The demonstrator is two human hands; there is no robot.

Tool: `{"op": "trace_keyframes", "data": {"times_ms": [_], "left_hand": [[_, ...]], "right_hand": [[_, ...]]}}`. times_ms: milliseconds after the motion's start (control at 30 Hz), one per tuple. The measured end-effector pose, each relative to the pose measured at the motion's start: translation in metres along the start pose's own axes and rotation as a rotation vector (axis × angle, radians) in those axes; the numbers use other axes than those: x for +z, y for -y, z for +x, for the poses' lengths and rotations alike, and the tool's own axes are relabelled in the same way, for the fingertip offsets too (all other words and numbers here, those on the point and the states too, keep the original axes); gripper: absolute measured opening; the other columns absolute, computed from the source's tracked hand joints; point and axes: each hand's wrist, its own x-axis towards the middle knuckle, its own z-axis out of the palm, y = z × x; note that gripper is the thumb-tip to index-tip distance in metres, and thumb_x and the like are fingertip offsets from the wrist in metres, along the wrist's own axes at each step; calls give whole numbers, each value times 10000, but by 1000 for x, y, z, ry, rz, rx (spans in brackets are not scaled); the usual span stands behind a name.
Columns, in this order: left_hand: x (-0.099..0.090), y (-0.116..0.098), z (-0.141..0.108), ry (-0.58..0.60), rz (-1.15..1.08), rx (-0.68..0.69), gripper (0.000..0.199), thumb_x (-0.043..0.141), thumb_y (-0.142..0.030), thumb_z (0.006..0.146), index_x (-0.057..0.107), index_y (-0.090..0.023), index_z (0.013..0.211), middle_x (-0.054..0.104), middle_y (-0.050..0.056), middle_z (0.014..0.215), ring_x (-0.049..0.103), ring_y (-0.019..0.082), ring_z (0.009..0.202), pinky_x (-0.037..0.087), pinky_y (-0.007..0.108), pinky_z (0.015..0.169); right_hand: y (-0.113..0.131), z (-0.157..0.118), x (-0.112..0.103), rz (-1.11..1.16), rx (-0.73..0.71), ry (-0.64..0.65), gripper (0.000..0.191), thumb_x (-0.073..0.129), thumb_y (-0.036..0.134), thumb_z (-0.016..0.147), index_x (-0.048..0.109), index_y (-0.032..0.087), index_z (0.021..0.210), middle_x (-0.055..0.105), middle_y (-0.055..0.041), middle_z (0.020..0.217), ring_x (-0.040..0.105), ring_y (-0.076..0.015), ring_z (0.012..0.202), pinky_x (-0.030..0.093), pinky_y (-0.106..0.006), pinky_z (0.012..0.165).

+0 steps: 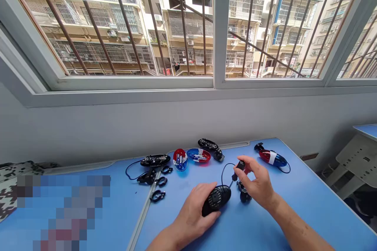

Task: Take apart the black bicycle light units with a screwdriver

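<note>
Left hand [191, 215] over a black lamp housing [216, 200], fingers [207, 193] curled round it, seemingly to steady it on the blue tabletop [297, 208]. Right hand [256, 180] narrow, pinching a small black plug [240, 166] on its cable. Striped lamp shells [198, 155] lie beyond.

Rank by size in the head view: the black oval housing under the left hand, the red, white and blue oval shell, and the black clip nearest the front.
1. Black oval housing, largest, though nearness to the camera may inflate it.
2. Red, white and blue oval shell.
3. Black clip, smallest.
</note>
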Motion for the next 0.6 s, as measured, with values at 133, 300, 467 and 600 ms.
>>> {"op": "trace_keyframes", "data": {"times_ms": [133, 300, 467, 600], "left_hand": [[0, 0, 0, 1, -1, 2, 607, 644, -114, 671, 509, -249, 1246, 661, 59, 1166, 601, 264, 1031, 492, 406, 929], [3, 3, -1, -7, 20, 6, 642, 641, -128, 674, 487, -255, 1284, 656, 69, 1203, 601, 280, 1063, 482, 430, 960], [5, 4, -2, -35, 40, -60, 612, 672, -148, 654, 513, -224, 1240, 655, 89, 1188, 606, 291, 1063, 498, 429, 947], [2, -1, 1, -9, 14, -61, 524, 662, -133, 655, 550, -212, 1161, 674, 73, 1107, 618, 267, 1001, 513, 394, 905]], "right_hand": [[1, 0, 0, 8, -37, 16, 246, 562, 215, 901, 556, 210, 1147, 721, -23, 785, 628, -118, 572, 562, -232, 523], [6, 0, -2, 29, -92, 74, 306, 552, 188, 899, 540, 225, 1202, 723, -35, 826, 652, -133, 638, 564, -235, 534], [8, 0, -2, 42, -109, 86, 313, 549, 183, 898, 549, 240, 1206, 719, -30, 823, 653, -137, 643, 566, -235, 533], [8, 0, -2, 65, -107, 104, 334, 549, 175, 895, 546, 238, 1224, 716, -38, 838, 651, -142, 660, 563, -236, 531]]}}
